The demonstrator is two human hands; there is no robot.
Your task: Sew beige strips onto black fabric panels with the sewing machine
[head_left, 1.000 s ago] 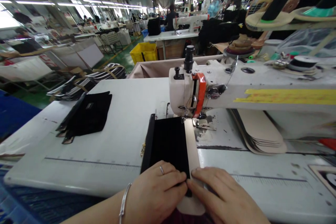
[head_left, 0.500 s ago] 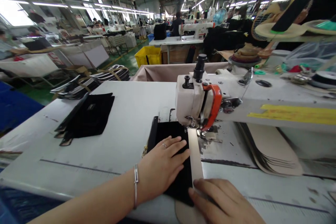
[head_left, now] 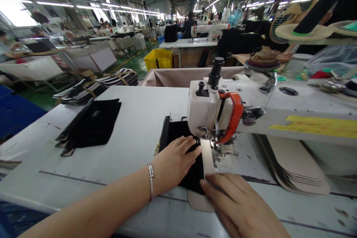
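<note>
A black fabric piece (head_left: 192,178) lies under the head of the white sewing machine (head_left: 200,108). Along its right edge runs a beige strip (head_left: 206,156), which passes beneath the presser foot; its rounded end shows below the fabric. My left hand (head_left: 174,161) rests flat on the black fabric, fingers stretched out, the tips close to the needle area. With thumb and fingers together, my right hand (head_left: 237,202) grips the beige strip at the fabric's lower right edge. The right thumb and fingertips are partly hidden. A dark zipper-like edge (head_left: 164,134) borders the fabric's left side.
A stack of beige rounded pieces (head_left: 299,163) lies right of the needle, under the machine arm. Several black fabric pieces (head_left: 92,128) are piled on the table's left. Bundled strips (head_left: 97,85) stand beyond the edge. A yellow crate (head_left: 157,59) sits farther back.
The black fabric and beige strip have moved forward under the machine head. My left hand slid slightly forward with them, and my right hand moved forward too, still on the strip.
</note>
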